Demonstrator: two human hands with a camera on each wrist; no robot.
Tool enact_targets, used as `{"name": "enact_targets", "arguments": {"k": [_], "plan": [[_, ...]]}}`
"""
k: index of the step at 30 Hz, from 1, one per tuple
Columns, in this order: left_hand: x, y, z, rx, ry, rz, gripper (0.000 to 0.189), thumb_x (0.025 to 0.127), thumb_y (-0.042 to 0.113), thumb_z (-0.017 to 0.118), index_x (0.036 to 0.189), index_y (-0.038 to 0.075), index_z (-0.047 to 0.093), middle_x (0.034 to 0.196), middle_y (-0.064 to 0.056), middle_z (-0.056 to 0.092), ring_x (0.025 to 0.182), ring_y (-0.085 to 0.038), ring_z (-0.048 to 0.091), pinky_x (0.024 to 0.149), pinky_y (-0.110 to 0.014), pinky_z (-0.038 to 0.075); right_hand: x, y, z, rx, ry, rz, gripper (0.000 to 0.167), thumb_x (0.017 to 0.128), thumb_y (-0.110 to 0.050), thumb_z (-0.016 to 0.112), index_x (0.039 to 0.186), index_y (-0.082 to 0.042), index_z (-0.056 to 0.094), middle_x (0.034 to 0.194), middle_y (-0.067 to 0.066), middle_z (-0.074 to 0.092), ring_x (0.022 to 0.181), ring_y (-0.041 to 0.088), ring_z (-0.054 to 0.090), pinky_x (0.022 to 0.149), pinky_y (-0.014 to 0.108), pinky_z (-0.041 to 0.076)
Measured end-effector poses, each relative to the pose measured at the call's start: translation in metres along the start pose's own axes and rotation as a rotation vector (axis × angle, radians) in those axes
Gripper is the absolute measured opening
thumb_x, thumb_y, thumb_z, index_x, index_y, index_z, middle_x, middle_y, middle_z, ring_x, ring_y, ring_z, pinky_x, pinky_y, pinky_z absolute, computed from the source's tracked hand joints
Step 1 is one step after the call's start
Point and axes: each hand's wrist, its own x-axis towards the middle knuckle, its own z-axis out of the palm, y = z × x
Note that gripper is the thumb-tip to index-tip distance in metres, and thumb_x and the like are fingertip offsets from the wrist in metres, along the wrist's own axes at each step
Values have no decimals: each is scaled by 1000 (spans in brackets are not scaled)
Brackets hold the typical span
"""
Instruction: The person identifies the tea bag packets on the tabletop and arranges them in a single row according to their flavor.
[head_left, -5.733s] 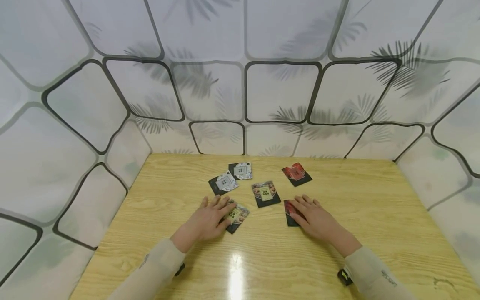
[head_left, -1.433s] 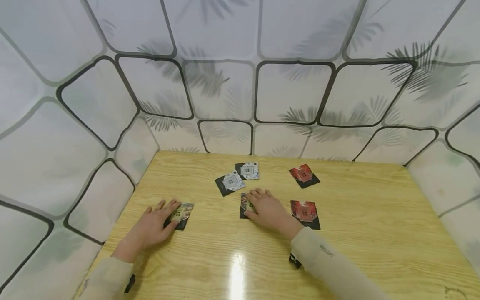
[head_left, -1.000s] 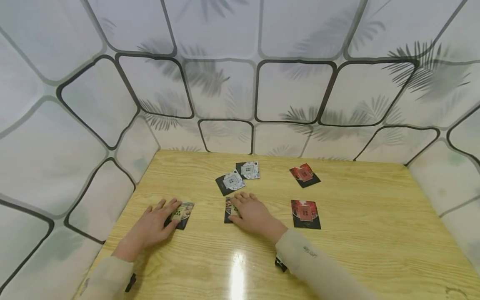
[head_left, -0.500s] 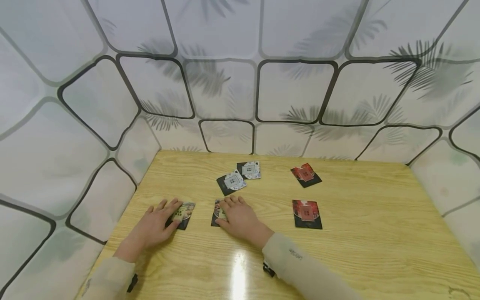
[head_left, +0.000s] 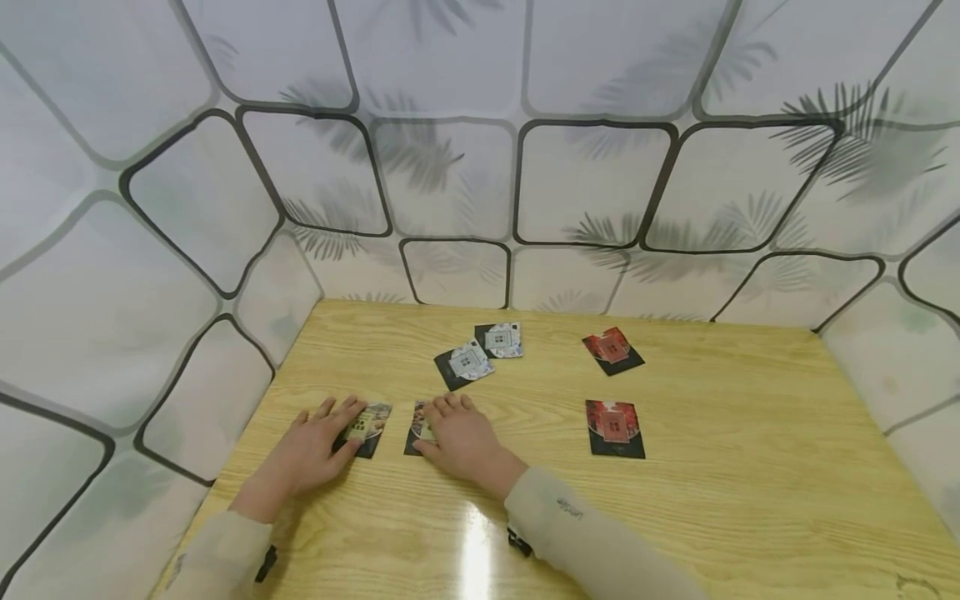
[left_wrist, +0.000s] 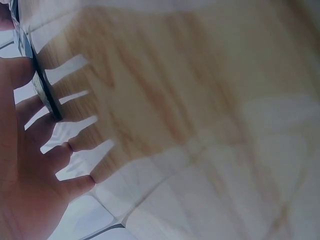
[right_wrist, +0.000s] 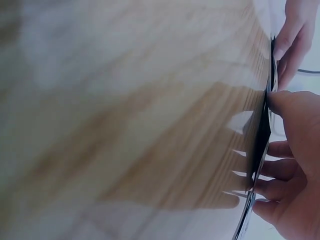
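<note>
My left hand [head_left: 307,450] lies with extended fingers on a flat black packet with a yellow label [head_left: 377,423], at the left of the table. To its right, my right hand [head_left: 465,437] rests on a matching yellow-label packet [head_left: 414,431], covering most of it. A narrow strip of table separates the two packets in the head view. Seen edge-on, one packet [left_wrist: 47,95] lies under the left thumb and fingers in the left wrist view. In the right wrist view, the other packet [right_wrist: 260,135] is beneath the right thumb and fingers.
Two silver-white packets [head_left: 467,364] lie behind the hands, corners close together. Two red-and-black packets, one at the back [head_left: 613,350] and one nearer [head_left: 615,427], lie to the right. A patterned wall [head_left: 577,183] bounds the wooden table [head_left: 750,467].
My left hand slid its packet leftward earlier, then stayed there. My right hand left the nearer red packet, moved onto the second yellow-label packet and slid it left, towards the first.
</note>
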Motion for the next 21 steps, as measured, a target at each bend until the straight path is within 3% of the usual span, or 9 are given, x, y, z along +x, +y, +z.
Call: {"name": "enact_targets", "arguments": {"k": [21], "plan": [[2,0,1,-6,-7,-16,58,108,35,59,158,8,49,160,-21,50,146,-56,44,108,-82,35,13,-28,6,-54,-23,71,68,108,-57,49,158,-11,48,161,12,52,154,31,44,127,45,35]]}}
